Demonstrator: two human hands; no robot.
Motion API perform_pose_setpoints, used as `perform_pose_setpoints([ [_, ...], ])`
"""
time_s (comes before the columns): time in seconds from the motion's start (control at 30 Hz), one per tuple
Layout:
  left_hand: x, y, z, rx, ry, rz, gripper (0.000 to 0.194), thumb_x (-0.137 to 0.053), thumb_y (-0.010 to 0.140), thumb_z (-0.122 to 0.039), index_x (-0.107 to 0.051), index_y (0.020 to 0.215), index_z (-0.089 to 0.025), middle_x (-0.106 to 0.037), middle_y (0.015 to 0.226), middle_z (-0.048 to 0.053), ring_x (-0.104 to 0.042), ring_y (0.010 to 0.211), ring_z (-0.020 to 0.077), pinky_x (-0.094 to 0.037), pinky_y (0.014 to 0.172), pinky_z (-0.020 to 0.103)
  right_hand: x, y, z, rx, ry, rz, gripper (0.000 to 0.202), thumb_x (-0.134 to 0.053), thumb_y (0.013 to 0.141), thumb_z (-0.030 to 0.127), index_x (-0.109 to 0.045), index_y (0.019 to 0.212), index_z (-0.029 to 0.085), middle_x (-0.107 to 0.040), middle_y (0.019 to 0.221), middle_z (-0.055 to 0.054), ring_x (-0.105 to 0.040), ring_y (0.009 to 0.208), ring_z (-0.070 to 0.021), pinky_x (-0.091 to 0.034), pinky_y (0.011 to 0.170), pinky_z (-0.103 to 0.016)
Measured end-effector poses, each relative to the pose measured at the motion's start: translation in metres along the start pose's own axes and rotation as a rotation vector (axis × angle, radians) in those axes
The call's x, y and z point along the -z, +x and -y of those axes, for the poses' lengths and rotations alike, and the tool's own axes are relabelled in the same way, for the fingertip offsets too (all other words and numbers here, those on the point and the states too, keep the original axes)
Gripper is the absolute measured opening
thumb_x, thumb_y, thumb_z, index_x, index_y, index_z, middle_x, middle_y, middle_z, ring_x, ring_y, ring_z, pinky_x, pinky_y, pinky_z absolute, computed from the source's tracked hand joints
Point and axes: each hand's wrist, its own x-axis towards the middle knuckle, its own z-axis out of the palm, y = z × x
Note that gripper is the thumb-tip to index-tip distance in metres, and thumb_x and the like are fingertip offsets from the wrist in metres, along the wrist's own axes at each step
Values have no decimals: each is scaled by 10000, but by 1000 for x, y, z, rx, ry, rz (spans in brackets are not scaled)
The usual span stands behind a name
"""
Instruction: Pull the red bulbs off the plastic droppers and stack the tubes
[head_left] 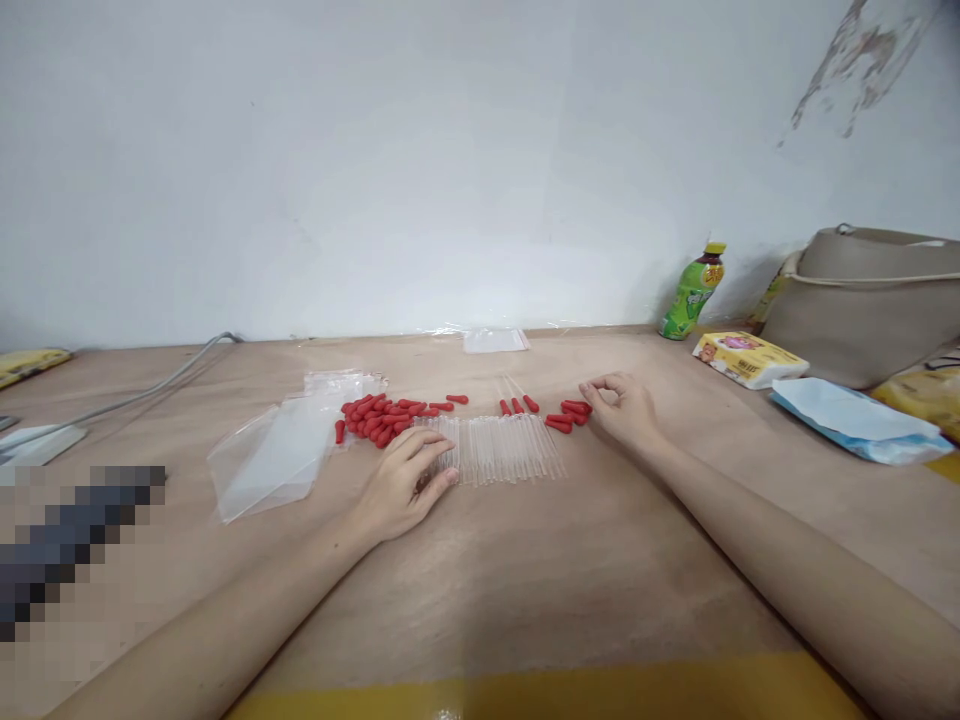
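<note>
A row of clear thin glass tubes lies side by side on the table. My left hand rests over the row's left end, fingers curved and thumb apart, with nothing visible held. A pile of red rubber bulbs sits just beyond it. Behind the row, three tubes with red bulbs on their near ends point away. My right hand is beside a small group of red bulbs; its thumb and index fingertips come together at a bulb's edge, and whether they grip it is unclear.
Clear plastic bags lie left of the pile, and another small bag lies near the wall. At the right are a green bottle, a tissue pack, a blue-white packet and a grey bag. A cable crosses the left.
</note>
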Motion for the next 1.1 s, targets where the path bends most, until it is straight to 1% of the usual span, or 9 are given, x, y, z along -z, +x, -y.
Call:
perform_pose_setpoints([
  [0.17,1,-2,4,11,11,-10,257,-509,841,-248,-559,1084,-180,-569,1056,94,-519,1011,219,-435,898,419,-3,23,35,-104,-213,351,234,-516,744,405,-685,752,244,-676,827,-27,-572,848,-205,-370,800,-368],
  [0.3,1,-3,4,4,9,5,251,-507,843,-241,-555,1082,-179,-566,1053,95,-515,1014,219,-429,908,424,-25,39,58,-178,-261,483,206,-570,673,402,-663,603,232,-637,571,-20,-589,636,-195,-399,707,-371],
  [0.43,1,-3,4,5,6,11,260,-505,843,-237,-553,1094,-185,-562,1066,96,-511,1033,225,-429,920,433,-50,49,65,-218,-316,577,274,-663,559,386,-539,396,204,-528,397,-32,-559,490,-195,-408,557,-337],
  [0.57,0,-5,5,10,6,18,288,-507,844,-236,-540,1125,-186,-561,1101,99,-486,1097,236,-419,948,448,-59,55,69,-188,-343,534,300,-673,565,368,-493,392,202,-519,407,-37,-568,507,-200,-414,570,-346],
  [0.7,0,-5,5,10,13,27,294,-500,847,-235,-538,1133,-183,-568,1117,99,-467,1144,242,-417,965,450,-40,48,84,-114,-293,396,212,-524,748,345,-593,630,183,-630,612,-69,-592,642,-213,-405,690,-396],
  [0.8,1,-5,3,8,14,12,326,-494,846,-238,-513,1168,-192,-546,1164,101,-461,1161,247,-420,966,450,-20,22,92,66,-181,315,155,-509,799,324,-600,826,201,-666,823,-44,-573,812,-200,-386,763,-357],
  [0.87,1,-4,0,32,10,-5,385,-487,849,-241,-455,1230,-196,-493,1237,109,-445,1180,248,-409,977,448,-9,-3,92,363,-61,175,151,-569,784,294,-606,882,185,-666,795,-53,-547,800,-212,-373,763,-365],
  [0.93,1,-3,-4,66,2,-39,454,-478,853,-242,-378,1292,-192,-423,1308,121,-411,1212,252,-383,999,450,-2,-29,88,540,-37,128,187,-537,824,255,-602,986,186,-661,826,-62,-529,794,-201,-368,756,-360],
  [1.1,-7,2,-10,-44,-1,-47,444,-492,852,-236,-399,1283,-184,-444,1296,129,-390,1233,258,-371,1006,457,-1,-67,88,652,53,67,137,-535,821,213,-642,905,232,-635,792,-29,-514,757,-169,-390,742,-347],
])
